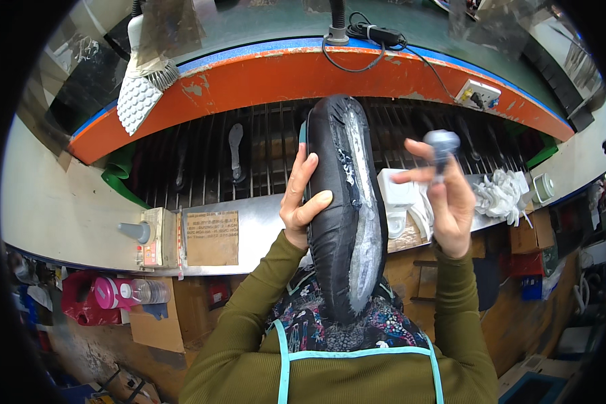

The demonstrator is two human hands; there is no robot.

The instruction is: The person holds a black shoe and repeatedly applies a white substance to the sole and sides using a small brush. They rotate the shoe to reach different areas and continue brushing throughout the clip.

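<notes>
A long black shoe upper (331, 188) stands on end before my chest, its toe pointing away. Along its right side runs a grey-white underside strip (365, 249) with smeared pale patches. My left hand (303, 209) grips the upper's left side, fingers and thumb wrapped on the black surface. To the right, apart from the upper, my right hand (448, 202) is raised with a small tool (442, 145) between its fingers. That tool has a rounded, pale translucent end and a darker shaft. Motion blurs it, so its kind is unclear.
Sole-shaped pieces (236, 151) lie on a dark slatted roller rack beneath an orange-edged bench (249, 84). A brown cardboard piece (212, 239), a grey cone (135, 232), a white container (396, 190) and crumpled white gloves (503, 195) line the near ledge.
</notes>
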